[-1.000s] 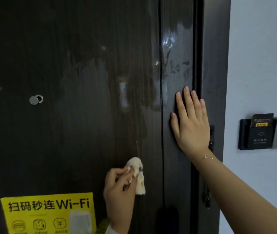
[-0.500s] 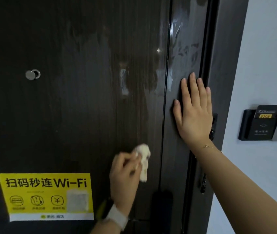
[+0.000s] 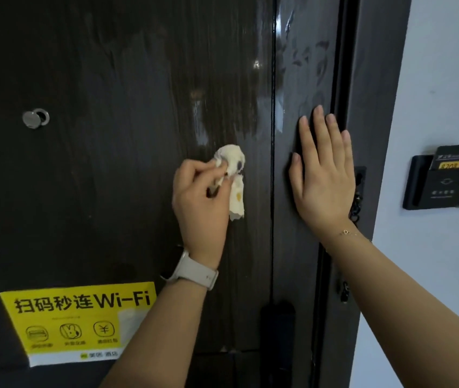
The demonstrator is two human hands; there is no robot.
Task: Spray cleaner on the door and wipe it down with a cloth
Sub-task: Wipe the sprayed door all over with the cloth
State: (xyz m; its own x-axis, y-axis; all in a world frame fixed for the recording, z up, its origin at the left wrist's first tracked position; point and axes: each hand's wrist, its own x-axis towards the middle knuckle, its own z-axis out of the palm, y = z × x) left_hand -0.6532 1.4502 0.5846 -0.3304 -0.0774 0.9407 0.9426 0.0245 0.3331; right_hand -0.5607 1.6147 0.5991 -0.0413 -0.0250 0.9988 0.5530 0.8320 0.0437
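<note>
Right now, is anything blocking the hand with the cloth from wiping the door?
Nothing visible does. The left hand grips the cloth right at the door; the right hand presses flat beside it, and the yellow sticker sits lower left.

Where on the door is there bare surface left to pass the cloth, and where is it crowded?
Free: the door between the peephole and the sticker, left of the left hand gripping the cloth. Crowded: the right strip, where the right hand presses flat beside the frame.
</note>
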